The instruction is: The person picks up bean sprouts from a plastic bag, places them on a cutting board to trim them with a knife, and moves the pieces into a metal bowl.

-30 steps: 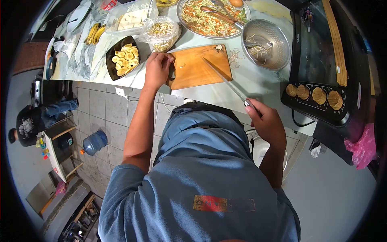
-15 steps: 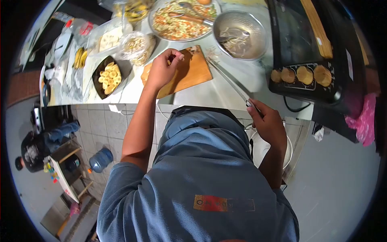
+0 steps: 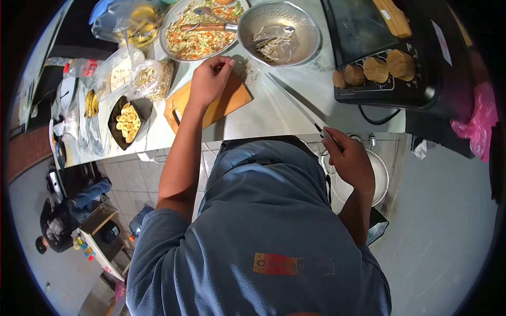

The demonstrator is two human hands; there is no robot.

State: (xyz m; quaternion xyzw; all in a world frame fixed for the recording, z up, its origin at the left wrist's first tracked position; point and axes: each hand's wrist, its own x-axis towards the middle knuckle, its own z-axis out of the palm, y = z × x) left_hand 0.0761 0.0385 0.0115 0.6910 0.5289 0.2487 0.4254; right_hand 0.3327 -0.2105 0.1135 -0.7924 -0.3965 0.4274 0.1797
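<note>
My right hand (image 3: 348,158) grips the handle of a long knife (image 3: 294,101), whose blade slants up and left over the counter. Above the far part of a wooden cutting board (image 3: 226,108), my left hand (image 3: 211,81) is closed, thumb against curled fingers. What they hold, if anything, is too small to make out. Some small scraps (image 3: 247,71) lie on the counter just beyond the board. Past the left hand are a platter of chopped vegetables (image 3: 203,41) and a metal bowl (image 3: 308,39) with pale bean-sprout-like strands in it.
Left of the board stand a dark bowl of sliced bananas (image 3: 127,122) and a plastic bag of sprouts (image 3: 153,79). A black appliance (image 3: 429,97) with wooden knobs occupies the right side. A person (image 3: 58,221) is at the far left. A white bucket (image 3: 379,179) is beneath the counter.
The view has turned, so the counter's things sit further left and higher at centre. My left hand has moved towards the board's far edge, fingers still closed. The knife stays in my right hand.
</note>
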